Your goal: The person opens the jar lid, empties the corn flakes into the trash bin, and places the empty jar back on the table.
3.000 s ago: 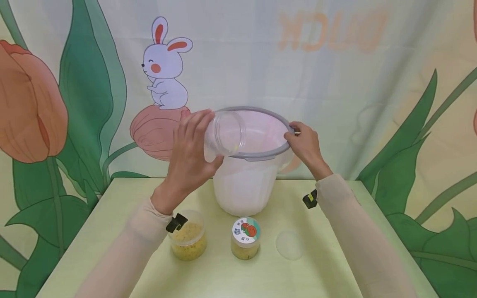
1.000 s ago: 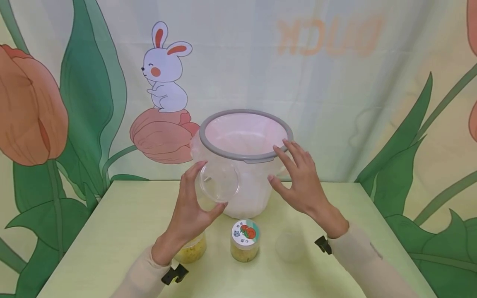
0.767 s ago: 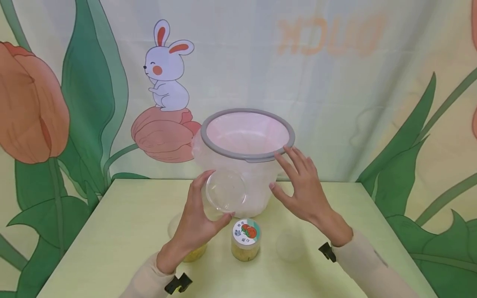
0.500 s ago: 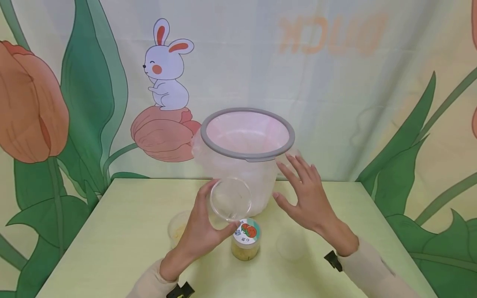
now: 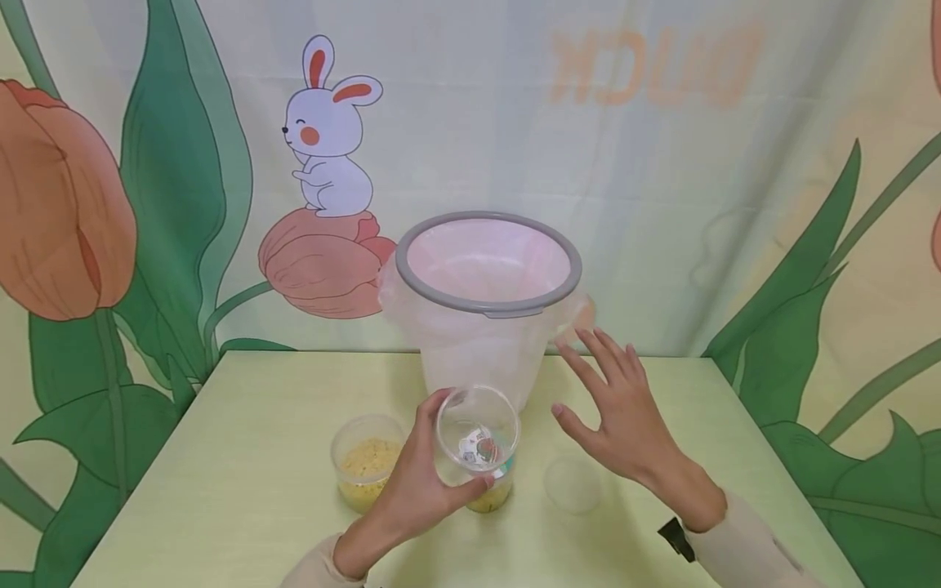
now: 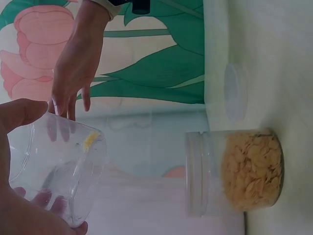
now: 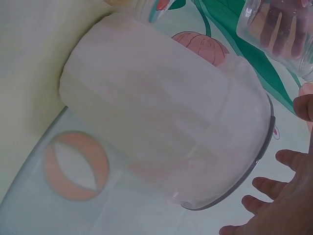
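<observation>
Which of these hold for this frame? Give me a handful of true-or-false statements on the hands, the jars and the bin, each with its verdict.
1. The left hand grips a clear jar that is nearly empty. True.
2. The right hand clasps the rim of the lined bin. False: it is held open beside the bin, fingers spread, holding nothing.
3. An open jar of yellow flakes stands on the table. True.
4. The loose clear lid sits on the flake jar. False: it lies flat on the table, under the right hand.
5. The bin carries a grey ring round its mouth. True.
</observation>
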`<state>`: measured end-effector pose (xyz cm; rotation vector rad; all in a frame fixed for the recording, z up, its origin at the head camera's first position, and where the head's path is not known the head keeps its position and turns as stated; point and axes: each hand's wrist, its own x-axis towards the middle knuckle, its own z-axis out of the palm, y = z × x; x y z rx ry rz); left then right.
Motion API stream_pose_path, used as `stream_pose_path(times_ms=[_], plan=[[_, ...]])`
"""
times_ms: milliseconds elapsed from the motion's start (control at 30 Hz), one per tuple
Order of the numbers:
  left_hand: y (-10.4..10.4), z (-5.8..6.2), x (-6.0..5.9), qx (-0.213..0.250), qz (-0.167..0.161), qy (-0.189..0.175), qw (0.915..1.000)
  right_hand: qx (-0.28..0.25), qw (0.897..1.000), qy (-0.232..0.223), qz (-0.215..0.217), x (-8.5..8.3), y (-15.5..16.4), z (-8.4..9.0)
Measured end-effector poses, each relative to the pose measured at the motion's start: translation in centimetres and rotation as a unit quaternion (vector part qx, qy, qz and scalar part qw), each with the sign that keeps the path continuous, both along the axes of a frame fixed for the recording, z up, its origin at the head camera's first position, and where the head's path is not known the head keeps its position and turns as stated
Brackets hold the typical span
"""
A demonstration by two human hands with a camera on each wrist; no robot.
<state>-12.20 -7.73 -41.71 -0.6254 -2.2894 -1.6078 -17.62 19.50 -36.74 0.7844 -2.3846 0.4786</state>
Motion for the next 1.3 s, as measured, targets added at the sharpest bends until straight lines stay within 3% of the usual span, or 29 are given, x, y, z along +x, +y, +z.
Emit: stream_pose_path(times_ms=[300,567,700,867,1067,1300], plan=[[1.3,-1.6,1.1,-0.010,-0.030,-0.043,0.9986,0.001,1.000,-0.014,-0.015,0.6,0.9,-1.3],[2.1,-3.2,1.7,-0.003,-0.070,-0.109,0.9916,0.028,0.998,-0.040,-0.025,1.2,1.4,-2.2],[2.3,-4.0,1.9,-0.012,-0.087,-0.118,0.9892,0.041,0.997,-0.058,-0.029,1.6,1.7,-2.9],[2.9,-4.9,2.2,-0.034,-0.083,-0.126,0.9879,0.044,0.996,-0.069,-0.034,1.9,2.1,-3.5],[3.5,-5.8,2.4,-0.029,-0.094,-0.145,0.9846,0.053,0.994,-0.085,-0.044,2.1,2.5,-4.6],[4.0,-5.9,3.5,-0.039,-0.139,-0.158,0.9768,0.052,0.993,-0.092,-0.048,2.3,2.6,-5.3]])
